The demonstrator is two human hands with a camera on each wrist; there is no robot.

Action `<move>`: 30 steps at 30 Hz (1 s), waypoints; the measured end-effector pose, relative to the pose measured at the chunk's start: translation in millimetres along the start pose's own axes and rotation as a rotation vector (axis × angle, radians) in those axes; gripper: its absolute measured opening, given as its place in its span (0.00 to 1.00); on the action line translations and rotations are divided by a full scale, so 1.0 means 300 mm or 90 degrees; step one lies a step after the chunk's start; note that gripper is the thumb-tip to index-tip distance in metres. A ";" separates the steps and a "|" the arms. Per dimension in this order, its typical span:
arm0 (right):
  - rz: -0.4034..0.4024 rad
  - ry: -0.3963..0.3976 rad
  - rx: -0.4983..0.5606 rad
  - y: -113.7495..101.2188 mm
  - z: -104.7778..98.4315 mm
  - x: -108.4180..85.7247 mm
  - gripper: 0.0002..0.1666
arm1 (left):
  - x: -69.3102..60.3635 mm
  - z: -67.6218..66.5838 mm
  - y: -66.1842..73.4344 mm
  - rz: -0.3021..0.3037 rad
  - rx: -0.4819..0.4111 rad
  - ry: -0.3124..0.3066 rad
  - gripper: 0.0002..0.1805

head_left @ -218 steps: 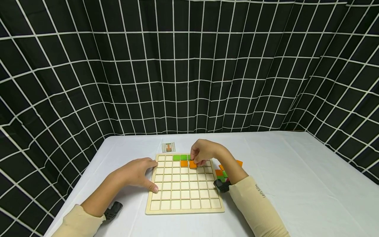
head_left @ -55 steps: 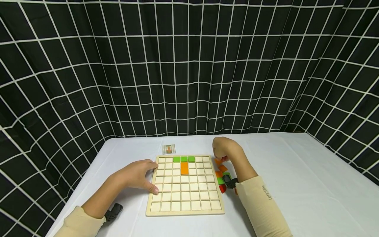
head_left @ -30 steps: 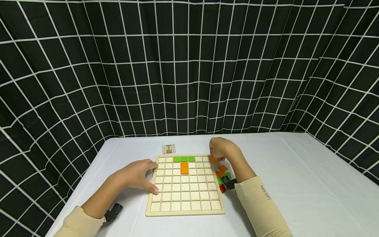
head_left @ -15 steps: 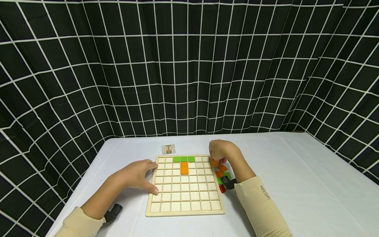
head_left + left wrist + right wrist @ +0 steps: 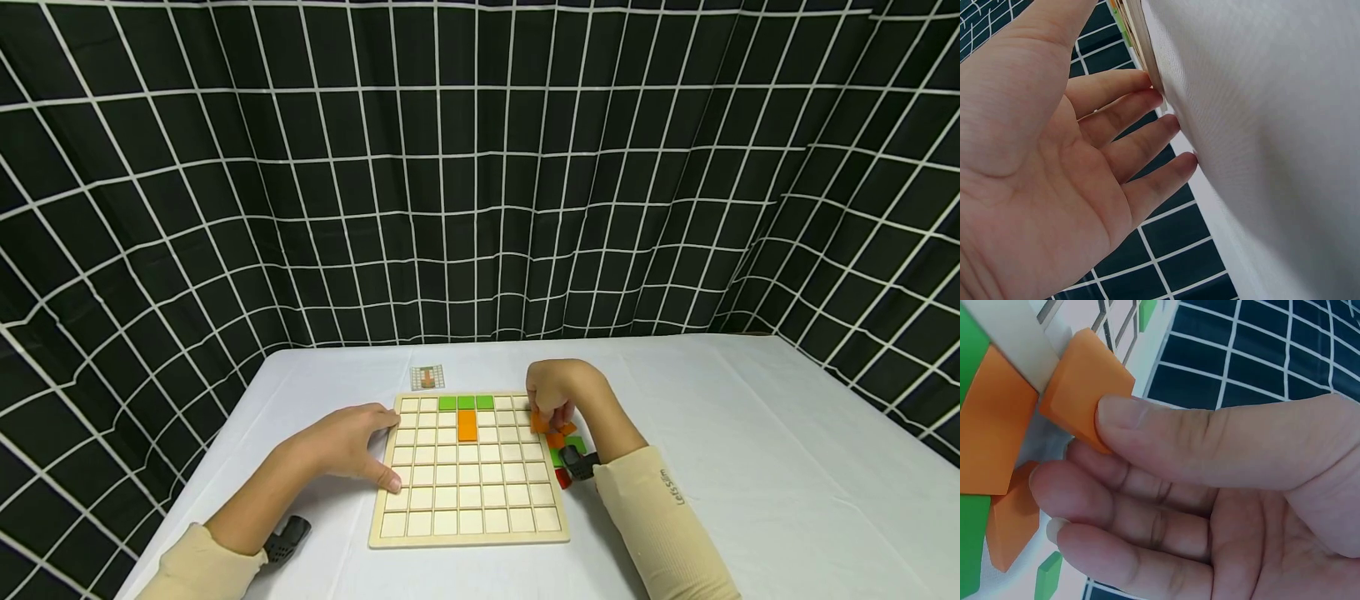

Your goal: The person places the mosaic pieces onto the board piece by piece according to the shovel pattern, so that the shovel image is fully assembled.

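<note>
My right hand (image 5: 553, 390) pinches an orange square tile (image 5: 1088, 387) between thumb and fingers, at the right edge of a pale wooden grid board (image 5: 457, 500). In the right wrist view, the thumb lies on the tile's face. My left hand (image 5: 345, 442) rests at the board's left side, thumb on the frame and fingertips against the edge. Three green tiles (image 5: 466, 403) sit in the board's far row. Below the middle one, two orange tiles (image 5: 467, 425) fill the cells in one column.
Loose orange (image 5: 994, 425), green (image 5: 576, 443) and red tiles (image 5: 563, 478) lie beside the board's right edge, partly under the right wrist and its black camera (image 5: 576, 460). A small pattern card (image 5: 427, 377) lies behind the board on the white tablecloth (image 5: 712, 433).
Since the oldest frame, a second orange tile has joined the column. My right hand has gripped another orange tile and drawn it nearer along the board's right edge. The left hand stays put.
</note>
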State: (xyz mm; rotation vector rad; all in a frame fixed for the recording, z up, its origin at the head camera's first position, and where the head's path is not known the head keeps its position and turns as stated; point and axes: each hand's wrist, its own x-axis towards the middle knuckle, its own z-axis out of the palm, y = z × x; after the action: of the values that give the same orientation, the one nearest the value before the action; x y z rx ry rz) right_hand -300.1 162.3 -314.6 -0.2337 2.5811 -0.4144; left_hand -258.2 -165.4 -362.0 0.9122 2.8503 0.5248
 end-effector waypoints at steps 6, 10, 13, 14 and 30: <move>-0.011 -0.014 0.029 -0.002 -0.002 0.000 0.07 | -0.001 -0.006 0.006 -0.003 -0.001 -0.002 0.54; -0.019 -0.022 0.043 -0.006 -0.001 -0.002 0.06 | -0.002 -0.007 0.008 -0.004 0.001 -0.002 0.54; -0.027 -0.029 0.047 -0.010 -0.001 -0.006 0.06 | -0.003 -0.007 0.009 -0.001 0.001 -0.003 0.53; -0.030 -0.031 0.049 -0.011 0.000 -0.007 0.06 | -0.003 -0.007 0.009 -0.001 0.000 -0.003 0.53; -0.089 -0.028 0.016 -0.023 0.000 0.001 0.08 | -0.003 -0.001 0.004 0.002 -0.009 -0.001 0.51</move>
State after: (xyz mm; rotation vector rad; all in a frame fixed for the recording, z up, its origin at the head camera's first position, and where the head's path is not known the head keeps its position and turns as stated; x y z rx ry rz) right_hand -299.6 155.7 -312.2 -0.4118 2.5227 -0.4872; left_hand -257.0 -165.0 -361.3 0.9141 2.8412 0.5443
